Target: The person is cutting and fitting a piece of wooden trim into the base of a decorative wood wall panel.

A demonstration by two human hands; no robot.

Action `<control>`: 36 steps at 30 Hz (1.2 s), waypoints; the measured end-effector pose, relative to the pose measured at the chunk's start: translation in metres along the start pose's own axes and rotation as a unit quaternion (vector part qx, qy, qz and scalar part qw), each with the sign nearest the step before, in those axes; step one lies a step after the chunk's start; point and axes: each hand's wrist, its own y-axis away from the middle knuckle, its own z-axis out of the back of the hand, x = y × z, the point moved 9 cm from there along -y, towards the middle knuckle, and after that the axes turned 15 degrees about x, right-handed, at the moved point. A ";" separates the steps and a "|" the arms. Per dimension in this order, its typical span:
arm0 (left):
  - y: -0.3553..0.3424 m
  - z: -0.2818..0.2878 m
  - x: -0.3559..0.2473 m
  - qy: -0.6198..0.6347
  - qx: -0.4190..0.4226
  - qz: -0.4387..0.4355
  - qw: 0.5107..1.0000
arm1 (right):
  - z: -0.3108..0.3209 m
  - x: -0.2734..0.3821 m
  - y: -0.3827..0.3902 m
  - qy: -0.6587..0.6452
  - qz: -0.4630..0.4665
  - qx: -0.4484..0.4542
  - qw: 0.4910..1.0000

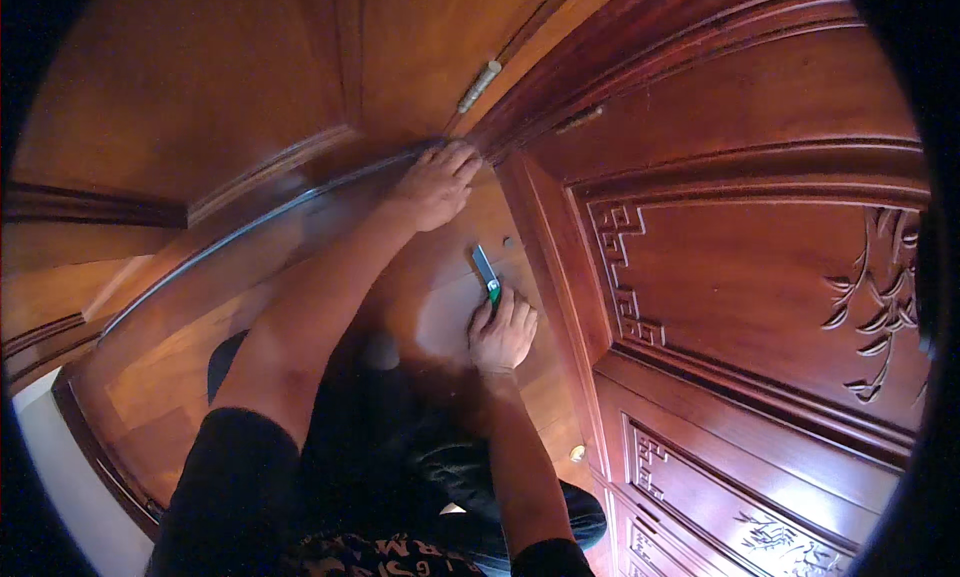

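Observation:
My left hand (440,185) reaches to the foot of a brown wooden door (230,87), close to its hinged corner. Its fingers are curled over the end of a thin grey strip (270,215) that runs along the door's bottom edge; the fingertips are partly hidden. In my right hand (505,335) is a green-handled utility knife (485,267), held just above the wooden floor. The blade is out and points away from me, toward the door corner, apart from the strip.
A metal hinge (480,86) sits at the door's edge. Along the right stands reddish wood panelling (740,277) with carved leaves and fretwork. A small round object (577,454) lies on the floor near its base. At the lower left is a pale wall (65,477).

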 end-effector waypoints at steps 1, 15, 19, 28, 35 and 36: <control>-0.005 0.004 -0.005 -0.005 -0.030 -0.012 0.999 | 0.002 -0.003 0.002 -0.004 -0.009 0.002 1.000; 0.314 0.077 0.124 0.116 0.141 0.118 0.976 | 0.008 0.012 0.006 0.017 -0.044 0.005 0.999; 0.571 0.043 0.172 0.160 -0.130 0.281 0.937 | -0.007 -0.001 0.004 0.040 -0.084 0.080 0.992; 0.707 -0.013 0.106 0.052 -0.003 0.493 0.868 | -0.007 0.014 0.003 0.108 0.034 0.071 0.991; 0.717 -0.008 0.101 0.032 -0.062 0.476 0.877 | 0.104 0.219 -0.007 -0.151 0.236 0.196 0.940; 0.717 -0.006 0.101 0.029 -0.084 0.468 0.879 | 0.115 0.262 -0.006 -0.115 0.317 0.168 0.926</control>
